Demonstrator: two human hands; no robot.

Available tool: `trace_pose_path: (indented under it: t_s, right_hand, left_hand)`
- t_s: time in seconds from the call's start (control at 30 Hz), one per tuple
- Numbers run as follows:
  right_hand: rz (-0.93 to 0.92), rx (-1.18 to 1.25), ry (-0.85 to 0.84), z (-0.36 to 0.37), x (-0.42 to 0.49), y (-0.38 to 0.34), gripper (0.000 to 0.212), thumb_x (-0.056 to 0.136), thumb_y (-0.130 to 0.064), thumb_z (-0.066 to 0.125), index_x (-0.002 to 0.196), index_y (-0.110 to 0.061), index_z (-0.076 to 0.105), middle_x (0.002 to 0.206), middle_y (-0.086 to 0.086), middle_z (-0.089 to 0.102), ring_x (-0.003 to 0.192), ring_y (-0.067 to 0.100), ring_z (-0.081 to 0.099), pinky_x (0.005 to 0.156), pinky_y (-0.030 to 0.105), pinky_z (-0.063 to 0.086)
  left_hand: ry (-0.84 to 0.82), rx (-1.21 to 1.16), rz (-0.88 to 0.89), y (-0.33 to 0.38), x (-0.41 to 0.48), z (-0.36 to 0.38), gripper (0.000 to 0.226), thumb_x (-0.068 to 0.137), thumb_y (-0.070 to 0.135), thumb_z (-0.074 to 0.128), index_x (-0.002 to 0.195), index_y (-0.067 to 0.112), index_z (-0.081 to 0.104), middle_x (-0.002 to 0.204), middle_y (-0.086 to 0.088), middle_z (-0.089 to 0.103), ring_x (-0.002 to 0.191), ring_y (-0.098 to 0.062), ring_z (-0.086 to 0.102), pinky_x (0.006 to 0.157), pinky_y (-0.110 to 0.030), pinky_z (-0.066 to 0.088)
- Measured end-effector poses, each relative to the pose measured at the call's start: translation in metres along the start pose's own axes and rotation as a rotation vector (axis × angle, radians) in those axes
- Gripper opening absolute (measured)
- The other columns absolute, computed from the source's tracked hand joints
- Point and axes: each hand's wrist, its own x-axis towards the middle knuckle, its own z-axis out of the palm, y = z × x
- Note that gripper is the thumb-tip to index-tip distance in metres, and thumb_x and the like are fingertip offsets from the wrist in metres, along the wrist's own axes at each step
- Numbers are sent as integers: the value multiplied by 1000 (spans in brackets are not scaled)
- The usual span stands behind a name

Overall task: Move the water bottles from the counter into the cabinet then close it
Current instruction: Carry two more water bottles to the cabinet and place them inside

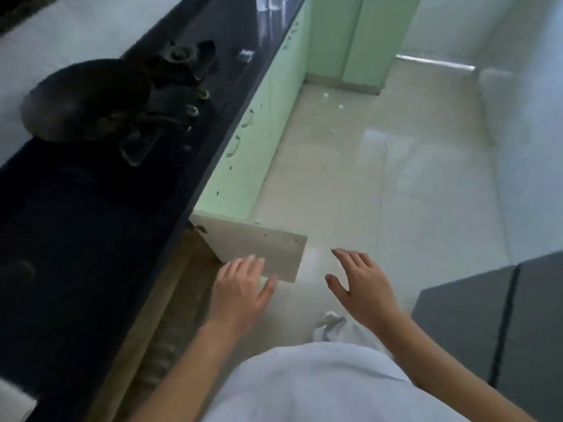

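Observation:
A lower cabinet door [262, 245] under the black counter [91, 226] stands swung out over the floor, its pale inner face up. My left hand [240, 284] lies flat against the door's near lower edge, fingers spread. My right hand [362, 284] hovers open just right of the door, touching nothing. The cabinet's inside [179, 287] is dark and brownish; I cannot make out bottles in it. No water bottle shows on the counter.
A black gas stove with a dark round pan [85, 99] sits on the counter. Mint-green cabinet fronts [253, 129] run along the glossy tiled floor [380, 184]. A grey appliance [499, 324] stands at right. My white clothing fills the bottom.

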Motion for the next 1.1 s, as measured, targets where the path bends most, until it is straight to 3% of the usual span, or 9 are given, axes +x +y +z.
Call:
trace_pose_path:
  t_s: [0.17,0.27,0.4,0.53,0.83,1.1]
  right_hand:
    - [277,9,88,-20,-27,67,56,96,-50,53,140,-14,54,136,-3,61,126,20,53,101,36,48]
    - [357,22,107,-29,-29,104,58,96,-52,45,138,-14,56,134,-2,62,124,20,54,101,37,48]
    - [349,39,105,-38,-3,143,59,94,-54,42,135,-15,59,131,-3,64,121,19,57,97,36,51]
    - [276,48,104,-46,40,170,59,92,-53,43,134,-15,59,128,-3,65,118,19,59,93,36,54]
    - [136,58,119,-78,172,214,60,92,-52,44,136,-12,57,129,0,64,120,22,57,100,36,49]
    - [218,18,99,-89,269,287,61,92,-53,40,136,-14,56,128,-2,65,118,20,57,97,35,50]
  left_hand:
    - [33,-25,243,59,75,8,52,98,49,40,122,11,67,122,-8,70,110,-28,66,94,-43,52]
    - [23,-2,290,95,113,18,54,97,52,39,119,12,69,119,-10,71,107,-30,67,90,-44,52]
    - [59,31,333,126,149,26,53,98,51,40,120,13,69,121,-7,71,108,-27,66,91,-42,52]
    - [125,20,269,145,178,26,52,99,49,41,121,12,69,120,-7,71,108,-27,67,90,-42,53]
    - [83,2,150,158,267,22,53,99,49,38,122,12,68,121,-6,71,108,-26,67,89,-40,53]
    - [49,-47,198,173,413,51,53,99,49,39,118,11,70,116,-6,72,103,-28,68,84,-40,53]
